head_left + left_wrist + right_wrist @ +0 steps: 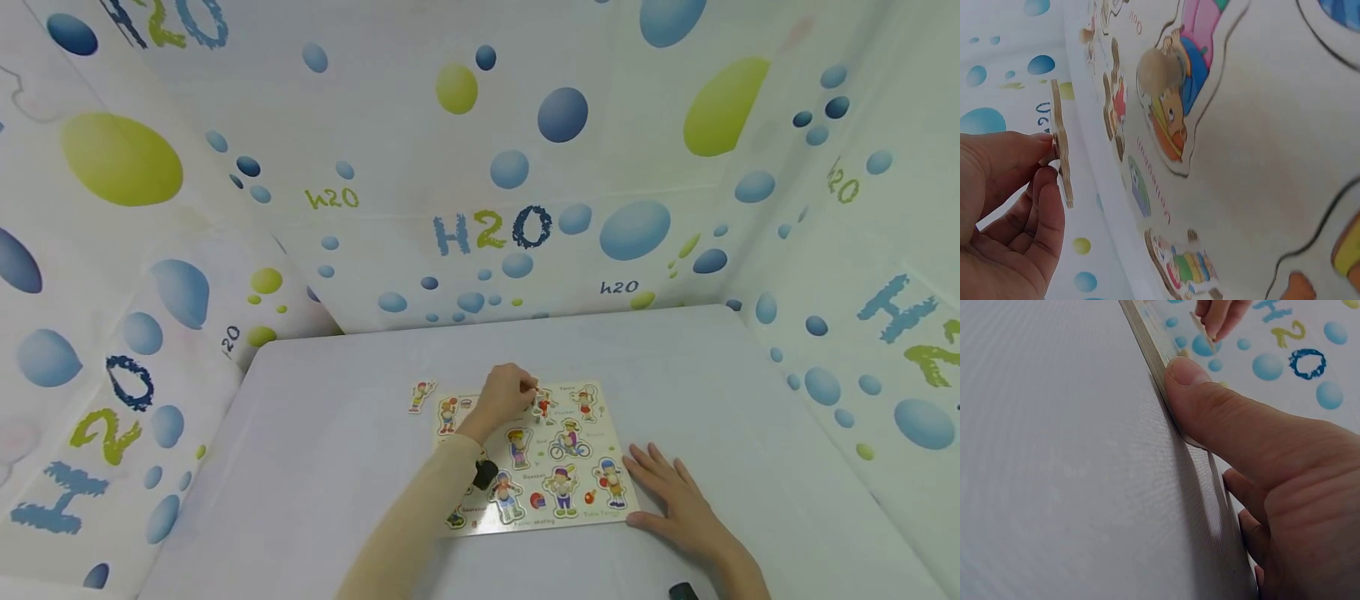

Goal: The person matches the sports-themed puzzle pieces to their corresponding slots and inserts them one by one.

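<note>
Left hand [504, 397] pinches one puzzle piece [1061, 140]; right hand [675, 497] (fingers spread) steadies one puzzle board [480, 521].

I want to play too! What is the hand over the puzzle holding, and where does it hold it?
The left hand pinches a flat wooden puzzle piece by its small knob, between thumb and fingers. The right hand holds nothing.

Left hand [504, 398] pinching, right hand [678, 498] flat.
</note>
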